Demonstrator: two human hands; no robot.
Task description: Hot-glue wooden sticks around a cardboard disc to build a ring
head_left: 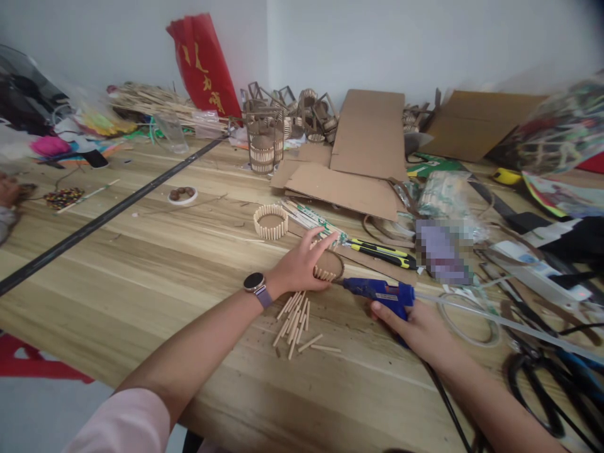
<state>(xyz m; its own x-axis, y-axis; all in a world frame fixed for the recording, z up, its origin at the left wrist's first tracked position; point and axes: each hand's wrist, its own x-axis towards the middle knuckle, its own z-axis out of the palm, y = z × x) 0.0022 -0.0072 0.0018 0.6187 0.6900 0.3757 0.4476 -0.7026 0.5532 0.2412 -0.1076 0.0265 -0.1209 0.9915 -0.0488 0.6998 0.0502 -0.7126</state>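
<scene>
My left hand (pixel 302 264), with a watch on the wrist, rests over a small cardboard ring (pixel 329 267) partly lined with short wooden sticks, fingers curled round its near side. My right hand (pixel 415 324) grips a blue hot glue gun (pixel 382 292) whose nozzle points left at the ring. A loose pile of cut sticks (pixel 295 321) lies on the wooden table (pixel 141 264) just below my left hand. A finished stick-lined ring (pixel 270 221) stands a little further back.
Cardboard sheets (pixel 363 157), a yellow-black utility knife (pixel 382 251), stick-built baskets (pixel 264 145), a red bag (pixel 205 63) and black scissors (pixel 538 384) crowd the back and right. A power strip (pixel 538 267) and cables lie right. Another person's hand (pixel 7 192) shows at far left.
</scene>
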